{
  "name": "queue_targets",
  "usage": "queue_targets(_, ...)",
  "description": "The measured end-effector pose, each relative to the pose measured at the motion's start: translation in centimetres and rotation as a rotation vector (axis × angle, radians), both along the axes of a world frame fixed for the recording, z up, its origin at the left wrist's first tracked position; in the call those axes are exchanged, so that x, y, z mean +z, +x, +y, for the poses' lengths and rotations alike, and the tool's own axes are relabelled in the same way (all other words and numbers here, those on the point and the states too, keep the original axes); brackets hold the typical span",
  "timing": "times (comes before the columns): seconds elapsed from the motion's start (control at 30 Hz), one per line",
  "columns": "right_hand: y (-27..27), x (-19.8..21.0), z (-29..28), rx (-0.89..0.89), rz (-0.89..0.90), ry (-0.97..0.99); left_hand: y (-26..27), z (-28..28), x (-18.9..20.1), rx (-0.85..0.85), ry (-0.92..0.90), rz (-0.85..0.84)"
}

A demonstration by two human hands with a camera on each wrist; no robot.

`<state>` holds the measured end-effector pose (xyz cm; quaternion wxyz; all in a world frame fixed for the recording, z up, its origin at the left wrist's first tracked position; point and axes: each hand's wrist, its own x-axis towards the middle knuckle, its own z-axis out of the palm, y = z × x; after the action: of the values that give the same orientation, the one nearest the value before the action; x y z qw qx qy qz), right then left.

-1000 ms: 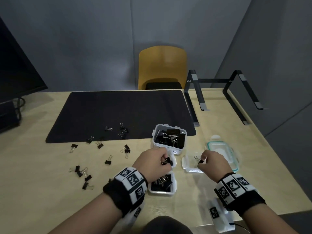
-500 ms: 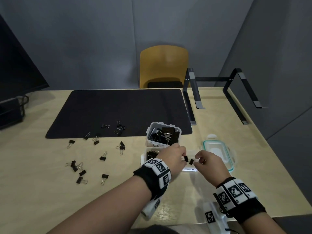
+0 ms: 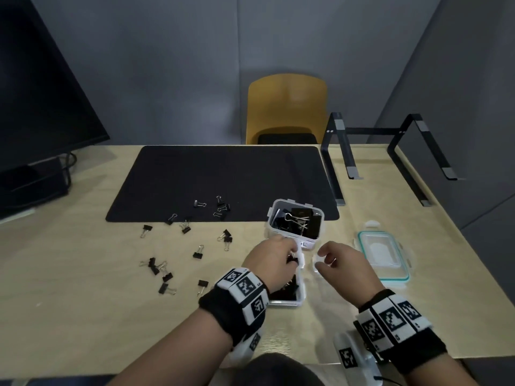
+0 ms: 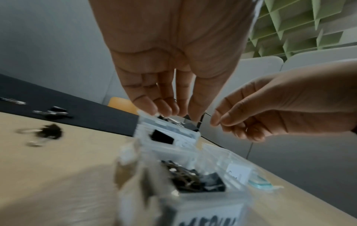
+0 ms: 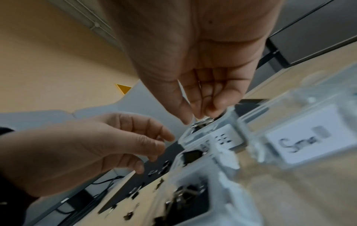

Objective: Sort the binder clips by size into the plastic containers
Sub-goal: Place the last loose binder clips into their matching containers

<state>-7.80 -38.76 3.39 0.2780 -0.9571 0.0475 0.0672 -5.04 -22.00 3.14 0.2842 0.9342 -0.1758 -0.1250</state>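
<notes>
Three clear plastic containers stand close together. The large container holds big black clips. The medium container lies under my left hand, whose fingers hang down fairly straight with nothing visibly between them in the left wrist view. My right hand hovers over the small container, labelled "Small". Its fingers point down, loosely bent, and I see no clip in them. Several loose small binder clips lie scattered on the table to the left.
A clear lid with a teal seal lies right of the containers. A black mat covers the table's middle, with a few clips on its front edge. A laptop stand is at the back right and a monitor at the back left.
Half a second ago both hands pinched small clips together over the small container. Now the left hand has drawn back left over the medium container, and neither hand shows a clip.
</notes>
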Motion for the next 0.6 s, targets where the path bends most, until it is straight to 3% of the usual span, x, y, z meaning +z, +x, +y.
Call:
queue_targets(0.33,-0.9,1.2,11.6,0.235,0.069,0.074,-0.5,12.9,-1.4,0.184,0.169,0.13)
queue_targets(0.47,-1.0,-0.1,15.1,0.337,0.167,0.026,0.3,16.8,-2.7,0.225,0.234,0.181)
queue_targets(0.6,-0.6,-2.8,17.8,0.322,0.258,-0.018,1.4,19.0,-3.8,0.198,0.279,0.202)
